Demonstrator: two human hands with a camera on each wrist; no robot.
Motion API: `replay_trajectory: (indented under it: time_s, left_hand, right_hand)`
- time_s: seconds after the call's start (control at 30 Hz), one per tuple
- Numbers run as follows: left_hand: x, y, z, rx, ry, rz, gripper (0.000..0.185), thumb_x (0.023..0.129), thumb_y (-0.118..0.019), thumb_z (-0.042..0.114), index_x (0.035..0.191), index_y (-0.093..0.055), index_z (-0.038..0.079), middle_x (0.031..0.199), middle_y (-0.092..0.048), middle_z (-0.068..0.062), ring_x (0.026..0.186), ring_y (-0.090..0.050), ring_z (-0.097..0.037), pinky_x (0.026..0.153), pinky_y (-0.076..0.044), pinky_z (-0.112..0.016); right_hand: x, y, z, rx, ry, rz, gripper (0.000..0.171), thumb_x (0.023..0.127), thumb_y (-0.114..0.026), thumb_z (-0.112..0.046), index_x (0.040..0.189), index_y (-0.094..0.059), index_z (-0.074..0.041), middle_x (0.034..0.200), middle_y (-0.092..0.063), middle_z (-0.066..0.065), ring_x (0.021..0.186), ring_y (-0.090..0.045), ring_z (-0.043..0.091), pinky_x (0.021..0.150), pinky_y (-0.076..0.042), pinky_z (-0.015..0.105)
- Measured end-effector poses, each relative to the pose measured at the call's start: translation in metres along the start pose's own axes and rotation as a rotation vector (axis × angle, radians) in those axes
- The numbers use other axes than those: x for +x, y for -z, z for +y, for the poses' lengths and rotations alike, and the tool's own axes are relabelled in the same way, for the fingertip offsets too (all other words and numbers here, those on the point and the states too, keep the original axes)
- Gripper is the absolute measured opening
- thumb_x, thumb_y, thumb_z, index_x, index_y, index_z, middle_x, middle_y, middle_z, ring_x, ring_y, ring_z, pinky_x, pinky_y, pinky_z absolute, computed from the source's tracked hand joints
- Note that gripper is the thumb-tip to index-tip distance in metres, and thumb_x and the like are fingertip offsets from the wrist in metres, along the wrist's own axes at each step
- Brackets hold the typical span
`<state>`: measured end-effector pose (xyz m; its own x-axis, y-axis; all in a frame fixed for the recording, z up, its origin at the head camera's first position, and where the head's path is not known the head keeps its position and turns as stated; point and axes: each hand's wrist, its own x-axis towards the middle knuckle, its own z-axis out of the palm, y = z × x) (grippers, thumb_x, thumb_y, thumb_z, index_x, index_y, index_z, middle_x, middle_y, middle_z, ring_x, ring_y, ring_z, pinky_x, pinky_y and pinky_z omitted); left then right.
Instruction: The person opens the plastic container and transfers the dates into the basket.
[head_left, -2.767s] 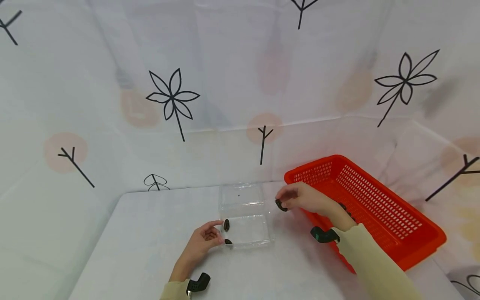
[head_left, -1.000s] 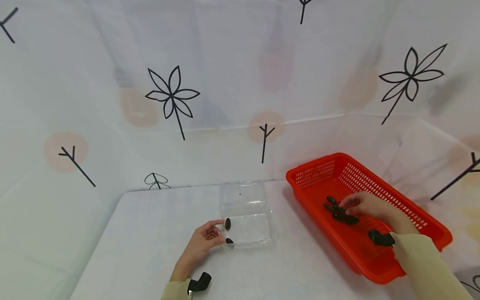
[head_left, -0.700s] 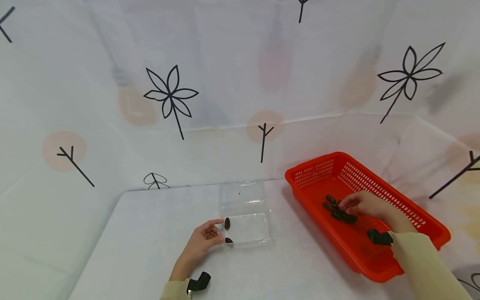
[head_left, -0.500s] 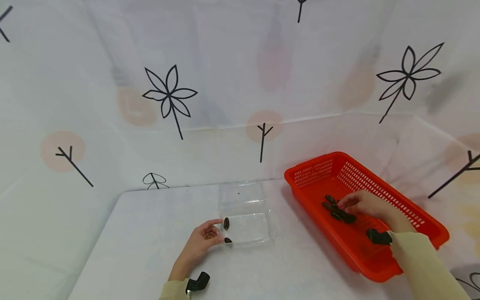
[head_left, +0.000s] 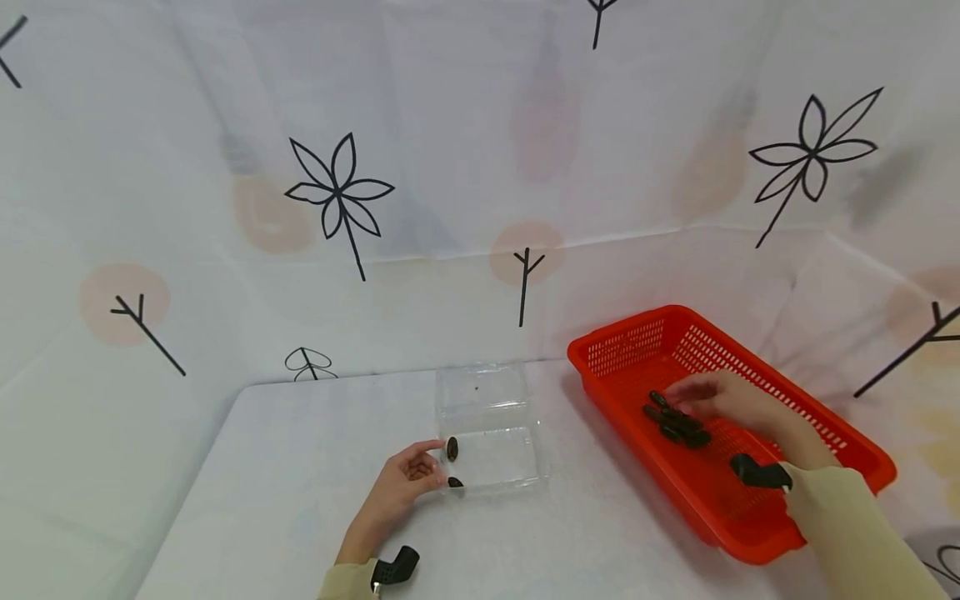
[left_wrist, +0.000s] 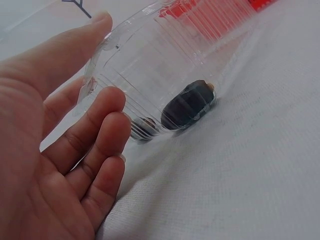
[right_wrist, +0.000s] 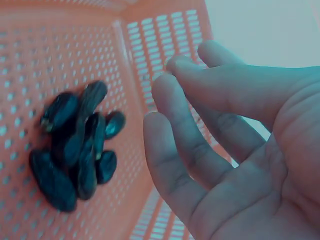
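Observation:
My left hand (head_left: 405, 483) holds the left side of a clear plastic box (head_left: 495, 458), whose lid (head_left: 483, 392) lies folded back. In the left wrist view, my left thumb is at the box's rim and the other fingers bend against its wall. Two dark oval fruits that look like dates lie in the box, a date (head_left: 452, 448) and a second date (head_left: 455, 482), along its left end. Inside the red basket, my right hand (head_left: 723, 400) hovers beside a pile of dates (head_left: 678, 427). Its fingers are loosely bent, with no date showing between them in the right wrist view.
The red plastic basket (head_left: 652, 462), with perforated walls, stands slanted on the right of the white-covered table (head_left: 300, 467). A white patterned cloth (head_left: 450, 208) hangs behind the table. Black cameras sit on both wrists.
Earlier my right hand held a date beside the box; it then moved right into the basket, touched the pile, and has now lifted slightly off it. My left hand stays at the box.

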<state>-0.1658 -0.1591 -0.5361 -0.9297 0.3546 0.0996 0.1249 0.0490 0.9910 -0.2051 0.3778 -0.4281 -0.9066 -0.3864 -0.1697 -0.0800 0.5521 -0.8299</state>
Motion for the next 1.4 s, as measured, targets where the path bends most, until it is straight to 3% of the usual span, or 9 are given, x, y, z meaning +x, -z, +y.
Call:
replay_trajectory:
  time_s: [0.1, 0.27, 0.57, 0.77, 1.17, 1.4]
  left_hand:
    - [-0.001, 0.0, 0.001, 0.003, 0.01, 0.004, 0.055, 0.083, -0.076, -0.003, 0.133, -0.054, -0.011, 0.091, -0.061, -0.002, 0.08, -0.061, -0.009, 0.072, -0.051, -0.021]
    - [-0.001, 0.0, 0.002, 0.002, 0.028, 0.005, 0.056, 0.083, -0.076, -0.003, 0.134, -0.054, -0.009, 0.093, -0.059, -0.006, 0.08, -0.06, -0.009, 0.072, -0.05, -0.021]
    - [-0.001, 0.0, 0.003, 0.009, 0.04, 0.005, 0.056, 0.083, -0.077, -0.002, 0.134, -0.054, -0.008, 0.092, -0.058, -0.006, 0.078, -0.059, -0.009, 0.07, -0.05, -0.02]
    - [-0.001, 0.0, 0.004, 0.002, 0.039, 0.008, 0.057, 0.083, -0.077, -0.002, 0.134, -0.054, -0.008, 0.092, -0.059, -0.006, 0.079, -0.059, -0.009, 0.07, -0.049, -0.02]
    - [0.0, 0.0, 0.0, 0.001, 0.043, 0.007, 0.056, 0.083, -0.076, -0.003, 0.135, -0.054, -0.007, 0.093, -0.059, -0.006, 0.079, -0.059, -0.01, 0.071, -0.05, -0.021]
    - [0.0, 0.0, 0.0, 0.008, 0.041, 0.011, 0.056, 0.083, -0.076, -0.004, 0.135, -0.054, -0.007, 0.093, -0.059, -0.007, 0.079, -0.059, -0.009, 0.071, -0.05, -0.021]
  right_hand:
    - [0.001, -0.004, -0.009, -0.012, 0.037, 0.012, 0.039, 0.096, -0.066, -0.012, 0.129, -0.06, 0.008, 0.123, -0.063, 0.026, 0.106, -0.065, 0.023, 0.082, -0.054, 0.03]
    - [0.007, -0.01, -0.022, -0.046, 0.095, 0.008, 0.037, 0.096, -0.066, -0.012, 0.127, -0.061, 0.007, 0.12, -0.065, 0.024, 0.105, -0.066, 0.026, 0.082, -0.054, 0.03]
    - [0.01, -0.029, -0.056, -0.152, 0.169, 0.08, 0.026, 0.094, -0.07, -0.012, 0.119, -0.069, -0.004, 0.111, -0.07, 0.008, 0.097, -0.067, 0.021, 0.08, -0.054, 0.027]
    - [0.016, -0.045, -0.075, -0.242, 0.172, 0.134, 0.025, 0.092, -0.072, -0.012, 0.116, -0.072, -0.01, 0.108, -0.071, 0.001, 0.095, -0.064, 0.018, 0.078, -0.054, 0.028]
    - [0.031, -0.072, -0.108, -0.303, 0.166, 0.113, 0.025, 0.089, -0.075, -0.013, 0.113, -0.074, -0.019, 0.105, -0.07, -0.005, 0.098, -0.059, 0.02, 0.078, -0.053, 0.034]
    - [0.049, -0.088, -0.111, -0.253, 0.146, 0.061, 0.026, 0.09, -0.072, -0.006, 0.116, -0.073, -0.012, 0.104, -0.07, -0.002, 0.096, -0.062, 0.023, 0.078, -0.053, 0.034]
